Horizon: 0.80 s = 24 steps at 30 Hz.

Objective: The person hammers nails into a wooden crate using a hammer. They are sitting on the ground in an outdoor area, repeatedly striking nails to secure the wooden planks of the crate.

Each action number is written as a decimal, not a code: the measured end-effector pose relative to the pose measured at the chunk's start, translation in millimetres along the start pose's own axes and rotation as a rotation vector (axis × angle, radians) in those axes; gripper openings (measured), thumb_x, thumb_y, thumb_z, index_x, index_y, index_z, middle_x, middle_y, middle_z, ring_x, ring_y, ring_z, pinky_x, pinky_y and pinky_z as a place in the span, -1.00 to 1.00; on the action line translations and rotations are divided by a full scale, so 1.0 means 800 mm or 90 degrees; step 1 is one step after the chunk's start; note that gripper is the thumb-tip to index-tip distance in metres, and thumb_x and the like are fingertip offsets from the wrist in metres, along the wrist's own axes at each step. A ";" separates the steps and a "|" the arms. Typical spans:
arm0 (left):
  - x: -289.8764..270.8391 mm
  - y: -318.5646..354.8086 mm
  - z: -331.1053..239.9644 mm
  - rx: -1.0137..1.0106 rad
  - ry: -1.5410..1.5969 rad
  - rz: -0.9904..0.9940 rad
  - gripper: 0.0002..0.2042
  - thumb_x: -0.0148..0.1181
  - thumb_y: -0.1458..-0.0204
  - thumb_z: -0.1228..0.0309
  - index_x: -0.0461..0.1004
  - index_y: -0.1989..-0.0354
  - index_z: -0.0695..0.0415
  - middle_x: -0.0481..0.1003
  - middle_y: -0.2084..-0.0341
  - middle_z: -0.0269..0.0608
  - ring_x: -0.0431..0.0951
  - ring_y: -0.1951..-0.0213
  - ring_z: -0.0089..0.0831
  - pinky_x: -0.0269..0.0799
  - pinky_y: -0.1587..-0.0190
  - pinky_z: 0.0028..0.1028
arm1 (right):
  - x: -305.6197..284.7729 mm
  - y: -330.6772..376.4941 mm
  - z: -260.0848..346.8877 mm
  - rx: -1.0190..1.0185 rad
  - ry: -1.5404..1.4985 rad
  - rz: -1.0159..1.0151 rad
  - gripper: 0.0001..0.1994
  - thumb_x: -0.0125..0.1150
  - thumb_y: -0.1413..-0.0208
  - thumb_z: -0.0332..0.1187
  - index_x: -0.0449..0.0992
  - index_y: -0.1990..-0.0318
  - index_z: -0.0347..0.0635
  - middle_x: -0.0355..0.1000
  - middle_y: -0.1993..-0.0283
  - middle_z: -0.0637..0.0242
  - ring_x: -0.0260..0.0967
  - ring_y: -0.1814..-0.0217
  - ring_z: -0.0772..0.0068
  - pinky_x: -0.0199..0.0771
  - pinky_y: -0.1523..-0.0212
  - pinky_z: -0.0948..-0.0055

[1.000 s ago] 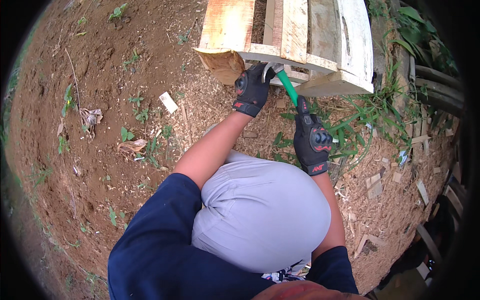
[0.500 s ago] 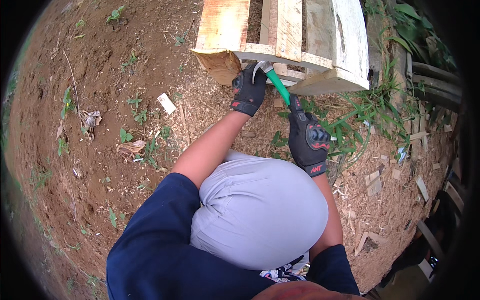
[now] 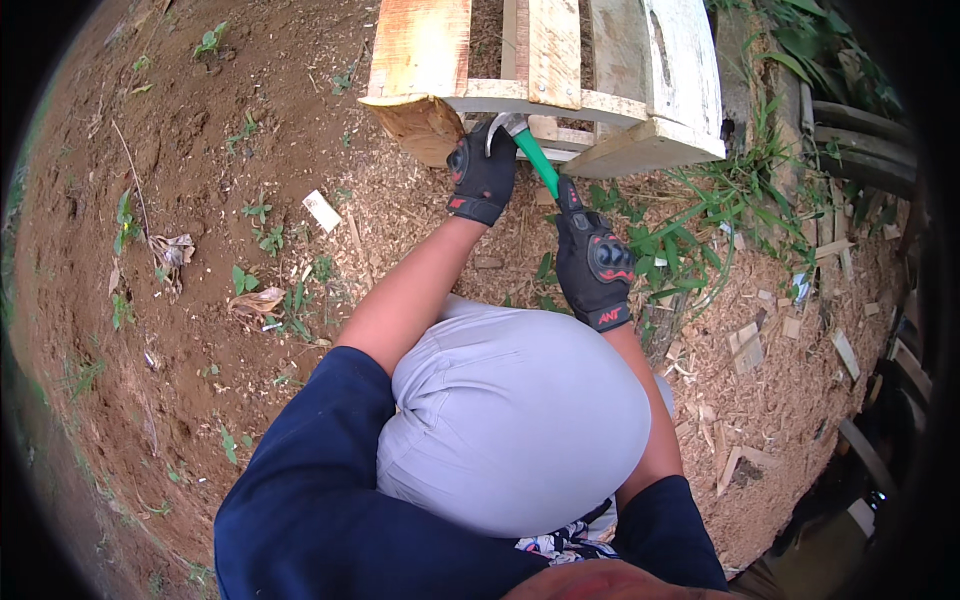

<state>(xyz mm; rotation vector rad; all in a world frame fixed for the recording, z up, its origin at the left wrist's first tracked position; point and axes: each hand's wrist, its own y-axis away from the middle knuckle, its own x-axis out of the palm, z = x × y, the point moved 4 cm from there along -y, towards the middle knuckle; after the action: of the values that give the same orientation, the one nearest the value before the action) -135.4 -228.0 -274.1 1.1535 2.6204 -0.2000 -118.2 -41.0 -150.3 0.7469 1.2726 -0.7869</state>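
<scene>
My right hand [image 3: 597, 262], in a black glove with red trim, is closed around the handle of a claw hammer [image 3: 538, 162]. The hammer has a green handle and a metal claw head, which lies beside my left hand at the near side of a slatted wooden crate [image 3: 545, 94]. My left hand [image 3: 482, 175], gloved alike, is at the crate's lower left corner, next to a bark-edged board [image 3: 418, 128]. Its fingers are mostly hidden behind the hammer head and the crate's edge, so what they hold does not show.
Brown soil with small weeds [image 3: 270, 238] spreads to the left. Wood shavings and offcuts [image 3: 746, 347] litter the ground on the right. Grass [image 3: 745, 205] grows beside the crate, and dark curved planks [image 3: 865, 148] lie at the far right. A pale wood scrap [image 3: 321, 211] lies left of my forearm.
The crate, both hands and the hammer all appear shifted slightly left and up in the picture, the ground with them. The right hand keeps its hold on the hammer.
</scene>
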 end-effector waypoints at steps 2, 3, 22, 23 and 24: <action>-0.009 -0.014 -0.003 0.017 0.006 -0.023 -0.70 0.18 -0.32 0.17 0.68 0.06 0.11 0.70 0.23 0.07 0.69 0.11 0.11 0.56 0.07 -0.02 | -0.015 0.001 0.008 -0.011 0.013 -0.018 -0.47 0.13 -0.40 -0.30 0.40 -0.50 0.26 0.59 0.21 0.16 0.56 0.37 0.10 0.52 0.40 0.10; -0.006 -0.010 -0.003 0.000 0.005 -0.006 -0.70 0.18 -0.32 0.16 0.68 0.06 0.12 0.70 0.23 0.07 0.69 0.12 0.12 0.55 0.07 -0.02 | -0.020 0.006 0.008 -0.009 0.023 -0.019 -0.47 0.14 -0.39 -0.30 0.41 -0.49 0.24 0.59 0.22 0.17 0.56 0.38 0.11 0.51 0.41 0.10; 0.007 0.009 0.004 -0.040 0.008 0.004 -0.73 0.14 -0.30 0.25 0.64 0.06 0.18 0.66 0.20 0.15 0.65 0.09 0.18 0.51 0.04 0.01 | 0.009 0.011 -0.001 -0.018 -0.032 -0.042 -0.43 0.16 -0.38 -0.31 0.35 -0.54 0.22 0.59 0.21 0.09 0.56 0.37 0.07 0.53 0.39 0.07; 0.012 0.004 0.016 0.009 0.025 -0.035 -0.74 0.13 -0.29 0.28 0.63 0.08 0.19 0.65 0.21 0.17 0.64 0.11 0.20 0.50 0.06 0.03 | 0.013 0.006 -0.003 -0.028 -0.031 -0.049 -0.42 0.16 -0.38 -0.31 0.35 -0.54 0.22 0.59 0.21 0.09 0.56 0.36 0.06 0.53 0.39 0.07; 0.007 0.011 0.009 -0.063 -0.065 0.053 -0.75 0.13 -0.29 0.32 0.64 0.08 0.21 0.65 0.23 0.14 0.65 0.12 0.16 0.51 0.07 -0.02 | -0.013 0.008 0.007 0.017 0.015 0.059 -0.41 0.17 -0.36 -0.33 0.35 -0.54 0.21 0.59 0.20 0.07 0.57 0.33 0.07 0.53 0.36 0.08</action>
<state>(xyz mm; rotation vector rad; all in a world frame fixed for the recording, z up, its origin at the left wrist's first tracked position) -131.3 -219.9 -282.8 1.1826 2.4591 -0.1081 -111.0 -41.7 -138.9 0.8321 1.2420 -0.7230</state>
